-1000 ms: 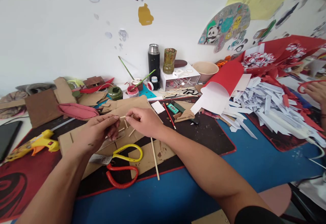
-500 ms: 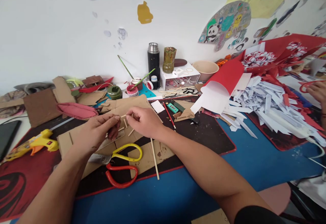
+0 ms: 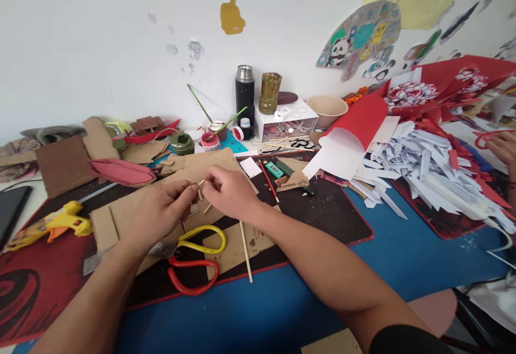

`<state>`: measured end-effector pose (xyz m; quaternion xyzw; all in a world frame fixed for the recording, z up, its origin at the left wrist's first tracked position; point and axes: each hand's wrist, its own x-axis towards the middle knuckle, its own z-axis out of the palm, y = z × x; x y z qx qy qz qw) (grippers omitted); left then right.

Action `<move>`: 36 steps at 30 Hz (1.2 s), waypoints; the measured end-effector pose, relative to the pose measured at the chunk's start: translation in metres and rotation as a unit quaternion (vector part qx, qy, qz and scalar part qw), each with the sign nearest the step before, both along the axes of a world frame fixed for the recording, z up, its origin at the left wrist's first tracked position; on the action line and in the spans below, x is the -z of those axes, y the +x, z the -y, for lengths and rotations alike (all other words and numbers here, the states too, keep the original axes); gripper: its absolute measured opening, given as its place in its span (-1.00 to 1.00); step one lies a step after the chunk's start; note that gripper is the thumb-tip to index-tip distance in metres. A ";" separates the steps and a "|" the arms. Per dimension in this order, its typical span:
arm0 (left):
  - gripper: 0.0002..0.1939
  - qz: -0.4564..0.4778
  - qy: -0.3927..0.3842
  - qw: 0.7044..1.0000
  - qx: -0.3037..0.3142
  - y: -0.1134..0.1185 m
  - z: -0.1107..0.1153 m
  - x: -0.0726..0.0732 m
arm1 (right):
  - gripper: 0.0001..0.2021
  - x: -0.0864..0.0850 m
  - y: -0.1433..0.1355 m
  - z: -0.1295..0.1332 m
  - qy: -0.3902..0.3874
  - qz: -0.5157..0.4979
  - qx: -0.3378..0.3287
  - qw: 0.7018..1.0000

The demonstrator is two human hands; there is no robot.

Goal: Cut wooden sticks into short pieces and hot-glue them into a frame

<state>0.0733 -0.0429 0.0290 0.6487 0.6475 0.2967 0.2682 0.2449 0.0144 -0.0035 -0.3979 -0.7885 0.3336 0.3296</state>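
Between my hands is a short, thin wooden stick, with its ends at my fingertips. My left hand is closed, thumb against forefinger, at one end. My right hand pinches the other end with its fingers curled in. Under them lies a sheet of brown cardboard, with another short stick piece on it. A longer wooden stick rests below my right wrist. Large scissors with one yellow and one red handle lie beneath my left wrist, blades partly covered by my forearm.
At the left lies a yellow glue gun. Paint jars, a black flask and a white box stand along the wall. Paper strips are heaped at the right, near another person's hand.
My left hand has turned and shifted slightly right, its thumb now more visible. The short stick between my hands is tilted more. My right hand has barely moved.
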 end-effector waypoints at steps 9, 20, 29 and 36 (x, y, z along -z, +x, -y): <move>-0.51 0.072 -0.028 0.997 0.007 -0.001 0.000 -0.002 | -0.87 -0.006 0.000 0.002 -0.006 -0.014 -0.004 1.000; -0.50 0.189 -0.059 0.980 0.028 -0.002 -0.006 0.009 | -0.88 -0.008 0.001 0.000 -0.013 -0.029 0.003 0.999; -0.49 -0.021 0.010 1.000 0.004 0.000 0.001 0.006 | -0.87 -0.007 0.000 -0.003 -0.032 -0.020 0.007 0.999; -0.59 -0.156 0.086 0.984 0.020 -0.003 -0.001 0.013 | -0.87 -0.004 0.000 -0.004 -0.014 -0.010 0.014 1.000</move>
